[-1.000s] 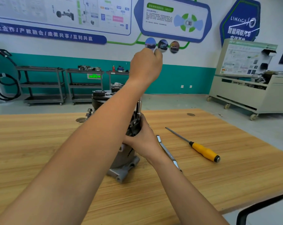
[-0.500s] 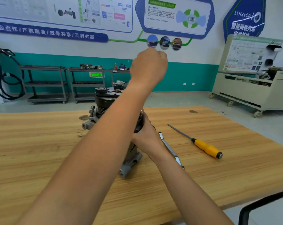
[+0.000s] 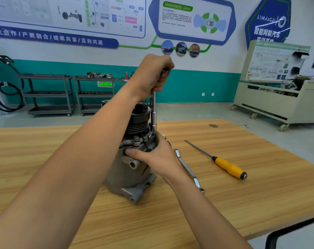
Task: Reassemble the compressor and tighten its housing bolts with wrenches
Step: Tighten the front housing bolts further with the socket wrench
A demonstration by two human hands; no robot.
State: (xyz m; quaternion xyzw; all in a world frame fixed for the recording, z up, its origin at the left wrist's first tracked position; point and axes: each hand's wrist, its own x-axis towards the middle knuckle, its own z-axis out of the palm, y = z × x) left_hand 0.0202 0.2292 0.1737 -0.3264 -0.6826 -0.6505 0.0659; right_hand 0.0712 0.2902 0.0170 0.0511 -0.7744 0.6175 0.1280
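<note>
The right hand (image 3: 158,157) still clasps the compressor (image 3: 129,173), which stands on the table (image 3: 44,150). The left hand (image 3: 152,76) is raised as before, and the socket wrench (image 3: 153,112) it grips now shows, upright on the housing's top. A flat wrench (image 3: 187,168) and a screwdriver (image 3: 228,168) lie to the right.

Yellow-handled screwdriver (image 3: 228,168) lying right of centre on the wooden table (image 3: 26,150); grey carts (image 3: 48,95) along the left wall, cream wheeled cabinet (image 3: 271,103) far right.

Yellow-handled screwdriver (image 3: 229,168), grey compressor (image 3: 129,173)
</note>
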